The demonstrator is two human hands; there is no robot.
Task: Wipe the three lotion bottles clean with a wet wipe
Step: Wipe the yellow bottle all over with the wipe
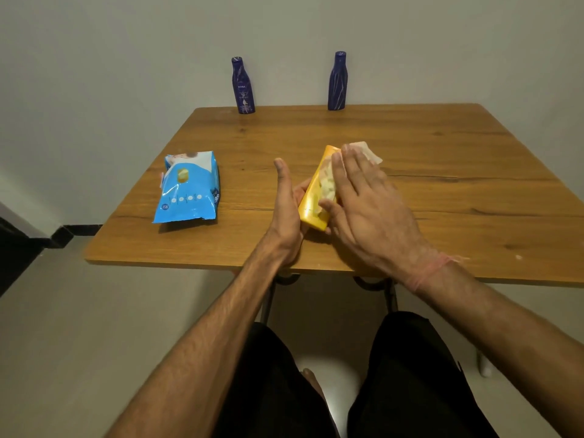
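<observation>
A yellow bottle [313,197] lies tilted in the middle of the frame, just above the wooden counter [442,191]. The left hand [286,213] holds it from the left side. Its thumb points up, and its fingers go under the bottle, so the grip is wrapped around the bottle. The right hand [363,197] lies flat on top of the bottle. Its fingers are straight and spread, and they press a white wet wipe [327,184] onto the bottle. A corner of the wipe sticks out past the fingertips, toward the upper right.

Two dark blue bottles stand upright at the far edge of the counter, by the wall. The left blue bottle [242,86] is in the upper middle of the frame and has white letters on it. The right blue bottle [337,82] stands well apart from it, to the right.

A blue pack of wipes [189,188] lies flat on the left part of the counter, near the left hand but not touching it.

The person's legs in dark shorts [410,374] fill the bottom of the frame. A thin red thread [426,273] goes around the right wrist.
</observation>
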